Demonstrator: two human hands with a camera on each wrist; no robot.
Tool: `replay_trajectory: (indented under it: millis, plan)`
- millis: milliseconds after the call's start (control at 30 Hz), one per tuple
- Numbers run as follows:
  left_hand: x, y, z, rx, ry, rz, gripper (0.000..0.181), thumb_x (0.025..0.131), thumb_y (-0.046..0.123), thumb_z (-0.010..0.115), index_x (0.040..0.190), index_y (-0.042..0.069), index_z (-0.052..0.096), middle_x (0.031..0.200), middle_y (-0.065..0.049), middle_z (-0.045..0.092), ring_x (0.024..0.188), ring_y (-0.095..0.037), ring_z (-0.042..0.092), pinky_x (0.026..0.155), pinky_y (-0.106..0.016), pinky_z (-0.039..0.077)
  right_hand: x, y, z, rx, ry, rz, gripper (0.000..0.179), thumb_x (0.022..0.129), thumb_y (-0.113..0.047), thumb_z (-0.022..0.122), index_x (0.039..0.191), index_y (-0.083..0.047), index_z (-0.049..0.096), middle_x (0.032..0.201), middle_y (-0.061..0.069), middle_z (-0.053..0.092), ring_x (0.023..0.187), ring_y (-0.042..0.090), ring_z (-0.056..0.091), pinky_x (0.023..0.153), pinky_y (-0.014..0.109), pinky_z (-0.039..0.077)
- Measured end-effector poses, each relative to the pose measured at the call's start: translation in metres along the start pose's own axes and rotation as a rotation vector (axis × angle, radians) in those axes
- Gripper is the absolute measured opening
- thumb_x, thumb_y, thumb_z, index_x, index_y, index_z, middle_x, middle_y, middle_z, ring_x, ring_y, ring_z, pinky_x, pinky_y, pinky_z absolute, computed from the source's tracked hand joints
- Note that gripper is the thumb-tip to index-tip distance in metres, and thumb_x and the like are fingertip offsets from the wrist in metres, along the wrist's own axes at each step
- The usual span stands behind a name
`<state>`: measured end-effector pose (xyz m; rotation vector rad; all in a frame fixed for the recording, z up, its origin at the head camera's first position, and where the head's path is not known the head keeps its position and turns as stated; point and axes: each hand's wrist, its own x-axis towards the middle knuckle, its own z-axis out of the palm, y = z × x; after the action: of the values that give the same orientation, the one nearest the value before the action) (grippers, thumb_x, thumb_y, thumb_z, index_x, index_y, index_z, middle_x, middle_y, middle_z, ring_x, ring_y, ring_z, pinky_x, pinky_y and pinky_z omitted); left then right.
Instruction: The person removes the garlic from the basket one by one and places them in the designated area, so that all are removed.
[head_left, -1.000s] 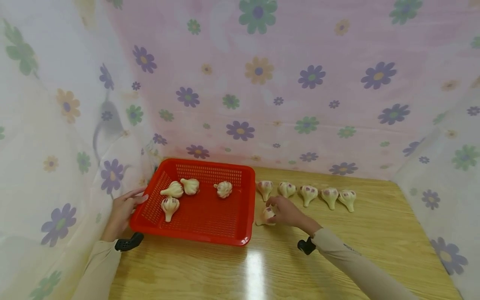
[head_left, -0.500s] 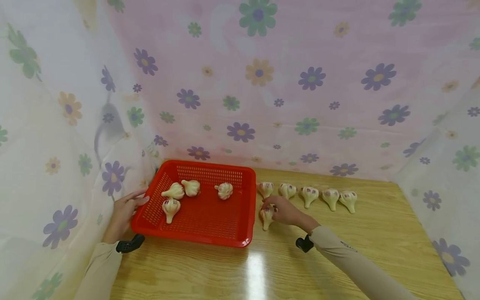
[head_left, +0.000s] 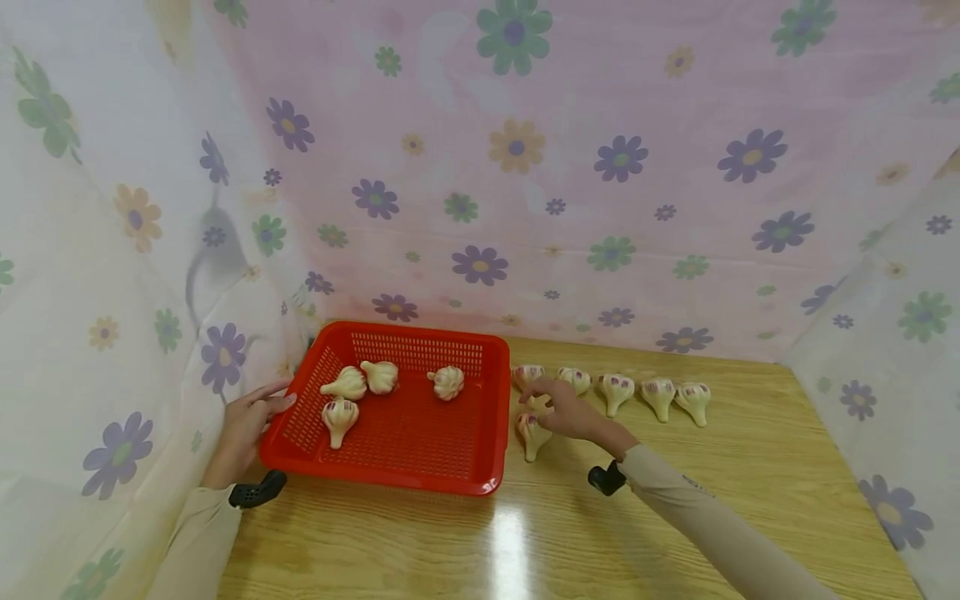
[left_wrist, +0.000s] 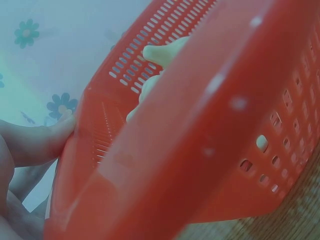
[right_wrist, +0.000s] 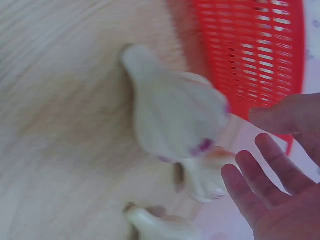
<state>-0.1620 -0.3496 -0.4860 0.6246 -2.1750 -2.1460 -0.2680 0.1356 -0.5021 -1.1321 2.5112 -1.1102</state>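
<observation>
My left hand (head_left: 243, 429) holds the left rim of a red plastic basket (head_left: 420, 483); in the left wrist view the thumb (left_wrist: 62, 131) lies on the rim and the other fingers are behind it. Close to the basket's right side, a garlic bulb (head_left: 531, 437) lies on the table with its stem toward me. My right hand (head_left: 567, 410) hovers just beyond this bulb, fingers spread and holding nothing. The right wrist view has the same bulb (right_wrist: 175, 112) apart from the fingertips (right_wrist: 234, 175).
Inside the basket lie several garlic bulbs, among them one at the right (head_left: 447, 382). Behind my right hand, a row of more bulbs runs along the back of the wooden table (head_left: 750, 483), ending with one at the right (head_left: 694, 402). Flowered cloth (head_left: 555, 200) encloses the table.
The garlic bulb by the basket has turned from stem left to stem toward me. My right hand has let go of it and lifted slightly away. My left hand stays on the basket.
</observation>
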Motion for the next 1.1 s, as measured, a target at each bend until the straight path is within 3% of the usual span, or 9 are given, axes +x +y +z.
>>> replay_trajectory:
  millis: [200,400,567,800,1100]
  plan:
    - [-0.001,0.002,-0.001,-0.015,-0.004,-0.011,0.060,0.090,0.018,0.066,0.143,0.003,0.041,0.090,0.011,0.065,0.081,-0.010,0.064,0.070,-0.031,0.055,0.011,-0.019,-0.012,0.079,0.084,0.090,0.029,0.080,0.008,0.063,0.107,-0.001,0.063,0.112,0.021,0.059,0.100,0.042,0.056,0.076,0.042,0.054]
    - [-0.001,0.004,-0.001,-0.001,-0.006,-0.009,0.061,0.090,0.020,0.065,0.143,0.003,0.039,0.089,0.012,0.064,0.082,-0.010,0.064,0.070,-0.031,0.055,0.024,-0.032,-0.014,0.102,0.135,0.123,0.022,0.084,0.002,0.063,0.106,0.000,0.062,0.107,0.018,0.061,0.098,0.035,0.059,0.077,0.040,0.053]
    - [0.000,0.004,-0.001,-0.001,-0.007,-0.004,0.062,0.090,0.020,0.066,0.143,0.002,0.040,0.089,0.011,0.065,0.082,-0.010,0.064,0.070,-0.031,0.055,0.037,-0.041,-0.010,0.134,0.136,0.150,0.021,0.085,0.001,0.064,0.106,0.001,0.061,0.107,0.018,0.061,0.098,0.035,0.058,0.076,0.040,0.053]
    - [0.001,0.003,0.000,0.002,0.001,-0.016,0.061,0.090,0.020,0.066,0.142,0.003,0.041,0.088,0.011,0.066,0.080,-0.009,0.065,0.069,-0.031,0.055,0.057,-0.051,-0.003,0.080,0.117,0.146,0.023,0.083,-0.004,0.069,0.105,-0.006,0.063,0.103,0.009,0.063,0.094,0.028,0.060,0.076,0.036,0.052]
    - [0.002,-0.001,-0.001,-0.006,-0.010,0.002,0.058,0.090,0.019,0.065,0.141,0.002,0.043,0.088,0.010,0.066,0.079,-0.011,0.065,0.069,-0.031,0.055,0.081,-0.057,0.005,0.147,0.080,0.212,0.033,0.082,-0.004,0.071,0.112,0.001,0.058,0.113,0.019,0.058,0.095,0.027,0.059,0.077,0.036,0.052]
